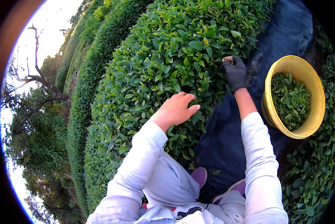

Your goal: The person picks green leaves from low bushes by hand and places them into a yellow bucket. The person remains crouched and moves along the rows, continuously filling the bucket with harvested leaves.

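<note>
A dense tea bush [162, 67] with glossy leaves and paler young shoots fills the middle of the view. Over its near side reaches my bare left hand [177, 109], thumb and forefinger apart with nothing between them. My right hand [236, 72] wears a black dotted glove with bare fingertips showing. It is at the bush's right edge, its fingers curled in on a small green shoot [231, 62], partly hidden by the glove. To the right of that hand, a yellow bucket [274, 112] stands tilted in view, partly filled with loose green leaves [290, 100].
Dark ground sheeting [223, 140] runs along the bush, under my purple shoes [199, 176]. Another leafy row [310, 179] borders the right side. More hedge rows [83, 92] and a bare-branched tree [41, 78] lie at left.
</note>
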Available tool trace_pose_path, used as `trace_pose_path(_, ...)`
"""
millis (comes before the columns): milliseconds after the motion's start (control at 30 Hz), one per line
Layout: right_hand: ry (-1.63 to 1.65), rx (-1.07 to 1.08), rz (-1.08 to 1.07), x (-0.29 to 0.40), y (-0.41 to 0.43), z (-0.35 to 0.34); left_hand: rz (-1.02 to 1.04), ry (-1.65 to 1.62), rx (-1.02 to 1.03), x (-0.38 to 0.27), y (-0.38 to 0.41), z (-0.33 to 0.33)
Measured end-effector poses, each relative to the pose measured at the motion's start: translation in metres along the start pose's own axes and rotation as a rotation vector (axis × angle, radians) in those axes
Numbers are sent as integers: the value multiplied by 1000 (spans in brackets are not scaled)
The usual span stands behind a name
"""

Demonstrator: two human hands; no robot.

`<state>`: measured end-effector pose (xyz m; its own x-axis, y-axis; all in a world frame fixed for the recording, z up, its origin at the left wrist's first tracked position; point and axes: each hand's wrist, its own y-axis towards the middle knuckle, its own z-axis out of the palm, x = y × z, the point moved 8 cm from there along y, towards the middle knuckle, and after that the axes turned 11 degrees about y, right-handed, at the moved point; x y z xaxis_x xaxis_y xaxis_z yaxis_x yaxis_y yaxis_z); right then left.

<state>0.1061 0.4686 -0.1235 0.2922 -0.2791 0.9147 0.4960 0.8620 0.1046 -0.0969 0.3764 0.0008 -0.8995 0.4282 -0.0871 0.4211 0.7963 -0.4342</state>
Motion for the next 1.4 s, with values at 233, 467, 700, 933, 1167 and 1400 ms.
trace_pose_path(233, 436, 33, 324, -3, 2, 9, -11, -2, 10, 4, -2, 0)
trace_pose_path(467, 733, 380, 646, 34, -39, 54, -45, 27, -17, 14, -6, -1)
trace_pose_path(700, -430, 239, -92, 60, 39, 65, -32, 49, -87, -7, -5, -16)
trace_pose_path(933, 275, 268, 386, 26, 15, 68, -32, 58, -182, -13, 0, -28)
trace_pose_path(1167, 528, 200, 496, 50, 10, 53, -58, 62, -239, -10, 0, -32)
trace_pose_path(1400, -235, 224, 330, 24, 130, 48, -5, 59, -365, -28, 2, -41)
